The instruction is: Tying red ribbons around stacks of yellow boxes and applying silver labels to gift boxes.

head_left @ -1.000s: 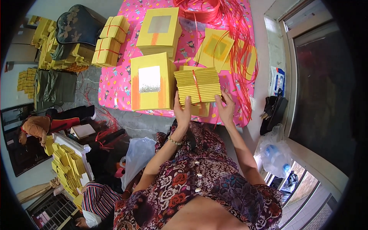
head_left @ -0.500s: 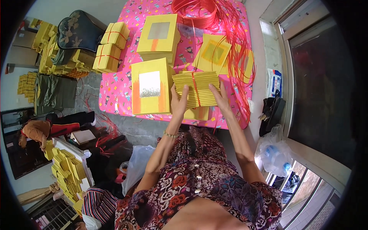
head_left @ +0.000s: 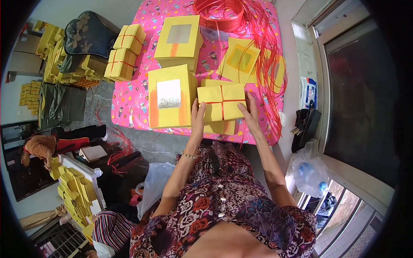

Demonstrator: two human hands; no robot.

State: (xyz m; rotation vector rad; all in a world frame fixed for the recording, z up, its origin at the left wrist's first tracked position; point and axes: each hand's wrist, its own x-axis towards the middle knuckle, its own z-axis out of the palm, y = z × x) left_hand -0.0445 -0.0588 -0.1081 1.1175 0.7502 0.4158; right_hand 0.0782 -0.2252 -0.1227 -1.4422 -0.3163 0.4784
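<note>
Now left hand (head_left: 198, 118), right hand (head_left: 251, 115) clasp tied yellow bundle (head_left: 222, 102); fingers extended.

A yellow paper bundle (head_left: 222, 102), cross-tied with red ribbon, lies flat atop another stack.

Pink patterned cloth (head_left: 129, 103) bears yellow paper stacks (head_left: 170, 96); red string (head_left: 223, 13).

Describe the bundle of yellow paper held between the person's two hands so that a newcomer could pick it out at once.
Start at the pink patterned cloth on the table and go to its near edge. There, between the left hand and the right hand, sits the yellow paper bundle, just right of a tall yellow stack with a silver foil square. Unlike that stack, it is tied crosswise with red string and has no foil.
</note>
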